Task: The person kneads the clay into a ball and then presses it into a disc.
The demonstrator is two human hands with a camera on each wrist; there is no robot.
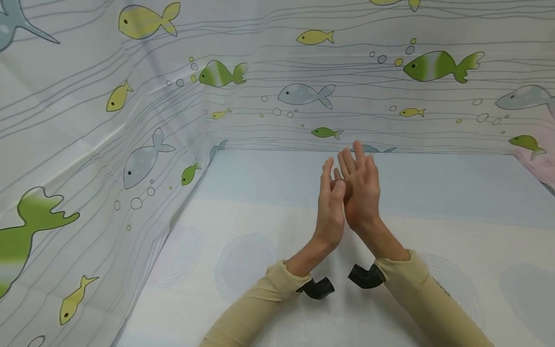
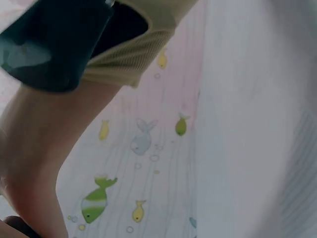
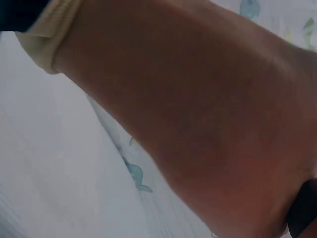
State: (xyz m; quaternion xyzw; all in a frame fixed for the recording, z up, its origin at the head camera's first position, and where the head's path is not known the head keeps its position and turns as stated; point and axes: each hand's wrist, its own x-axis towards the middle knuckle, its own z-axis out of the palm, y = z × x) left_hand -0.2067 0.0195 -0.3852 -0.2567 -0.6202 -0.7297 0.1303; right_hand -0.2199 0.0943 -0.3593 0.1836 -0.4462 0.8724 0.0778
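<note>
A small dark reddish-brown rounded thing sits between the two palms in the head view, largely covered by them; its kind I cannot tell. My left hand is upright with fingers extended and its thumb lying over the near side of this thing. Facing it, my right hand stands upright too, its long fingers straight and its palm against the thing's other side. A dark rounded piece peeks out at the lower left of the left wrist view. Another dark patch shows at the right wrist view's right edge.
Black angled wrist mounts jut from both beige sleeves, close together below the hands. The pale surface beneath has faint circles. A fish-printed curtain closes off the back and left sides.
</note>
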